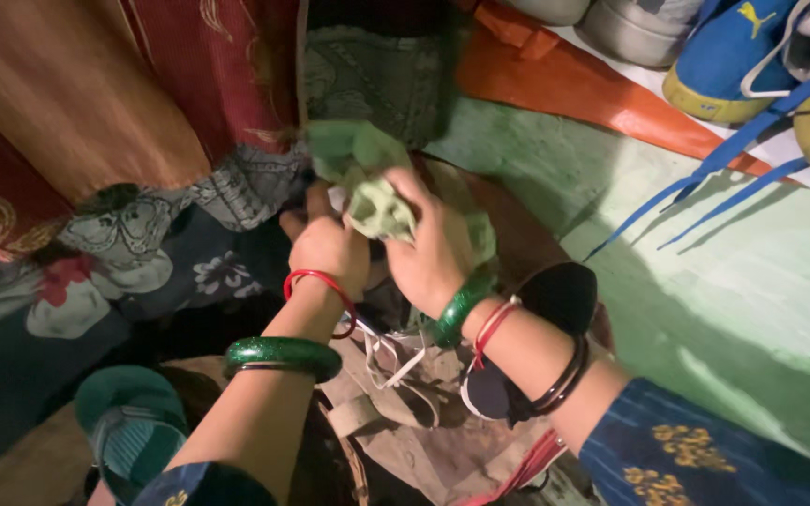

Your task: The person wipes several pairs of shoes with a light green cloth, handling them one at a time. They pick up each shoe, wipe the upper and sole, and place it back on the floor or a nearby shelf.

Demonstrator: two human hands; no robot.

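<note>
Green cloth point(374, 201) under right fingers point(416, 192)

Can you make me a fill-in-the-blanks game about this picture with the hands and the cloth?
1. Both hands, the left hand and the right hand, hold a crumpled cloth whose colour is ____.
2. The thick bangle on the left forearm is ____ in colour.
3. The blue shoes in the top right corner have long ____ trailing over the floor.
4. The strip of fabric beside the shoes is ____ in colour.

Missing words: green; green; laces; orange
</note>
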